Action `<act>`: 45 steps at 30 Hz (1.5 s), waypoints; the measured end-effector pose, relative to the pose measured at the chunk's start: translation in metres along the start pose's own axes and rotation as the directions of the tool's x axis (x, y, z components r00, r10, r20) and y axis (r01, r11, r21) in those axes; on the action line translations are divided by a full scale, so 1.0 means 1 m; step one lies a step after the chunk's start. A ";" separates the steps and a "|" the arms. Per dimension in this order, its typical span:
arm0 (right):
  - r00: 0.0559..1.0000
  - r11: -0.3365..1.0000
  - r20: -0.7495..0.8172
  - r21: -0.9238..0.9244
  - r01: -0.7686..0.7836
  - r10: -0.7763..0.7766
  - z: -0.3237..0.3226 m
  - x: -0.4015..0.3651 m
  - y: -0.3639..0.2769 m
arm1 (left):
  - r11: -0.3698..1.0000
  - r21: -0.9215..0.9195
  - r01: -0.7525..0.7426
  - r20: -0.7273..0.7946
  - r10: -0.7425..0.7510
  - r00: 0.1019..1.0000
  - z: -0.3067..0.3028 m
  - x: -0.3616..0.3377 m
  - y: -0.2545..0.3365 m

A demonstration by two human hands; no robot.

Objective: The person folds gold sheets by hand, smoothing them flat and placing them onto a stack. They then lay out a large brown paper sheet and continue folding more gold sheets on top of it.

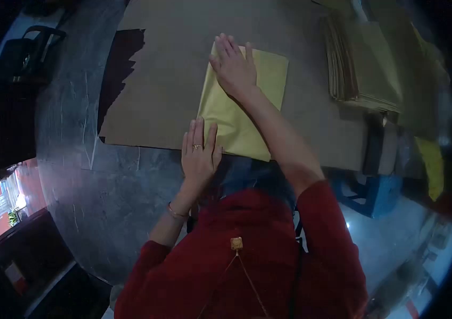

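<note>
A yellow rectangular paper piece [268,85], like a folded sheet or large envelope, lies on the brown cardboard table cover in front of me. My right hand [235,69] rests flat on its far left part, fingers stretched out. Creases run across the paper's near half. At its near left corner is my left hand [199,151], with fingers extended and fingertips over the paper's edge. A ring and a bracelet show on that hand and wrist.
Brown cardboard [162,95] covers the tabletop, its left edge torn over a dark patch. To the right stands a stack of folded brown paper [367,64]. A blue stool [380,196] is below the table's right side, near a hanging yellow piece [431,165].
</note>
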State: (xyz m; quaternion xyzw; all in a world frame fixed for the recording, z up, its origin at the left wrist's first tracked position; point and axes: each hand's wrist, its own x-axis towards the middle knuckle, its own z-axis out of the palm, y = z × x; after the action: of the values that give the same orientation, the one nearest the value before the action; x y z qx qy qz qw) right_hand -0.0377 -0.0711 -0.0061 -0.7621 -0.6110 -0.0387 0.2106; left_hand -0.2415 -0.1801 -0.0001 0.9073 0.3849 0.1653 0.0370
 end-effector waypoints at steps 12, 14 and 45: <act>0.983 0.968 0.093 -0.213 -0.136 0.159 -0.109 -0.161 0.050 | 0.993 -0.120 0.012 0.030 -0.009 1.000 -0.014 0.003 -0.001; 0.991 0.993 0.085 -0.068 -0.099 0.105 -0.125 -0.177 0.041 | 0.945 -0.317 0.081 -0.010 -0.089 0.996 -0.022 0.007 -0.001; 0.854 0.709 -0.419 0.699 0.087 0.309 -0.172 -0.156 0.005 | -0.234 -0.885 0.402 0.464 -0.517 0.720 -0.069 0.071 0.069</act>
State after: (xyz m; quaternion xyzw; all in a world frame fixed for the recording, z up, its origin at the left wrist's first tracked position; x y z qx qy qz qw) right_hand -0.0379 -0.2781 0.0998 -0.6243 -0.4530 0.0081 0.6364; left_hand -0.1712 -0.1823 0.0976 0.3845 0.4624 0.3922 0.6961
